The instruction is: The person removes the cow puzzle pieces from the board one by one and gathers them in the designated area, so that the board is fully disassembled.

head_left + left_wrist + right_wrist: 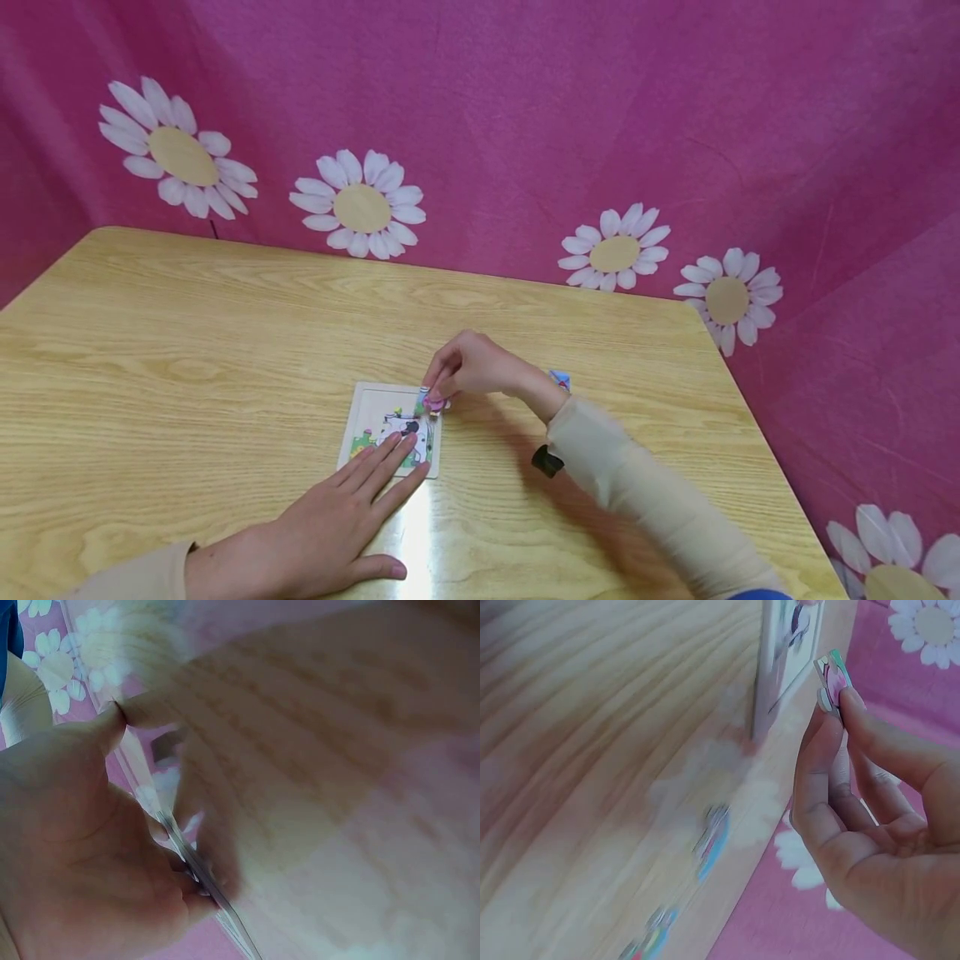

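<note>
A square wooden jigsaw puzzle board (390, 387) lies on the table. Pieces in its lower part show green ground and a white-and-black figure (420, 448). My left hand (337, 517) rests on the board's near side with straight, slightly spread fingers, thumb out to the right; its palm (82, 847) fills the left of the left wrist view. At the board's upper right corner my right hand (476, 367) pinches a puzzle piece (834, 679) between thumb and fingertips. That piece has pink and green print and stands tilted over the rim.
Beyond the right forearm lies a blue-printed puzzle piece (559, 379), partly hidden. The right wrist view shows two loose pieces (714, 840) on the wooden table (225, 333). A black device (547, 461) sits under the right wrist. A pink flowered cloth (480, 125) hangs behind.
</note>
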A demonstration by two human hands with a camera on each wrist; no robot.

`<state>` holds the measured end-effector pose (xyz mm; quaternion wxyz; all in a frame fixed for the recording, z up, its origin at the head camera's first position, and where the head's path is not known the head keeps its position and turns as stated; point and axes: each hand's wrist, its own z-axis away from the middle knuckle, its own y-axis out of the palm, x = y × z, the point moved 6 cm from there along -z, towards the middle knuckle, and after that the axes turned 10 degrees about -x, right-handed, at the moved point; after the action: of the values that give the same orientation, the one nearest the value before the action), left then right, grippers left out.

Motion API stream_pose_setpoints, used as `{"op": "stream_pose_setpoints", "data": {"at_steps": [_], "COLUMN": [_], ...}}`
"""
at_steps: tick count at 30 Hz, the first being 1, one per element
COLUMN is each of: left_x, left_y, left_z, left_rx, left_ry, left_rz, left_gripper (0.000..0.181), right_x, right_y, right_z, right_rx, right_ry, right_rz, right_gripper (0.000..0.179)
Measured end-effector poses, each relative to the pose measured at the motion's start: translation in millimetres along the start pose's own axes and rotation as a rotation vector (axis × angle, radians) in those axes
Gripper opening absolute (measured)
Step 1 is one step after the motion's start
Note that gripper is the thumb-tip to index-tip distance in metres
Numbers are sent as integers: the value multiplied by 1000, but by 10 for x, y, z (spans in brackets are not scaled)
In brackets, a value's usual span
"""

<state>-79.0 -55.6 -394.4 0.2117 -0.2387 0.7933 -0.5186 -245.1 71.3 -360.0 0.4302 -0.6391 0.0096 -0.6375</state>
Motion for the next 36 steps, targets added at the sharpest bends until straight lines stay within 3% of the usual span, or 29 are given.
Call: {"op": "stream_pose_setpoints", "data": {"at_steps": [11,20,29,36], "left_x": [-14,-10,-9,-11], "left_y": [-26,-28,-30,-37], "left_z": [-17,-19,-16,-10], "left_rx": [15,28,62,49], "left_ry": [-8,-12,-29,-18], "left_rz": [13,10,29,19], "left_gripper": [87,88,87,87], "right_x": [-256,-345,-256,-267], "right_y": [-240,-255,-241,-244], "right_z": [172,241,281,304], "right_rx": [-46,-70,-117,-133], "right_ry": [51,67,-63,-105], "right_rz": [42,67,220,284], "right_gripper": [6,5,6,11]}}
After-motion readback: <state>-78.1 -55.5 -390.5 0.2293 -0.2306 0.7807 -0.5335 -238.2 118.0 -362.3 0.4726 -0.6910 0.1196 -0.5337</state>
